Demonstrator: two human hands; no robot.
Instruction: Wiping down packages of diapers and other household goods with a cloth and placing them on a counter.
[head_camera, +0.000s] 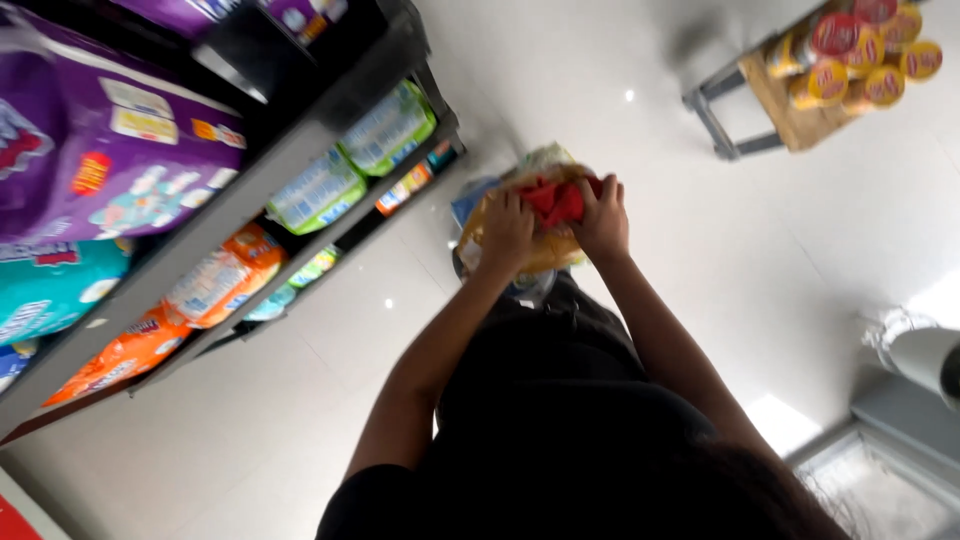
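Frame centre: left hand (507, 232) and right hand (603, 220), each grip clamped on yellow plastic bag (540, 250) with red packet (556, 200) at mouth; bag likely light, soft, crinkly, slippery; best held by bunched top edge; shelf (250, 190) at left.

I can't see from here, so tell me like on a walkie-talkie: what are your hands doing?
Left hand and right hand both gripping the yellow bag. Red packet on top. Nothing blocking.

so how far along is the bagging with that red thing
Done: the red item is already partly down in the yellow plastic bag. In hand: left hand and right hand grip the bag's mouth around it. Left: its top still sticks out, bag unclosed.
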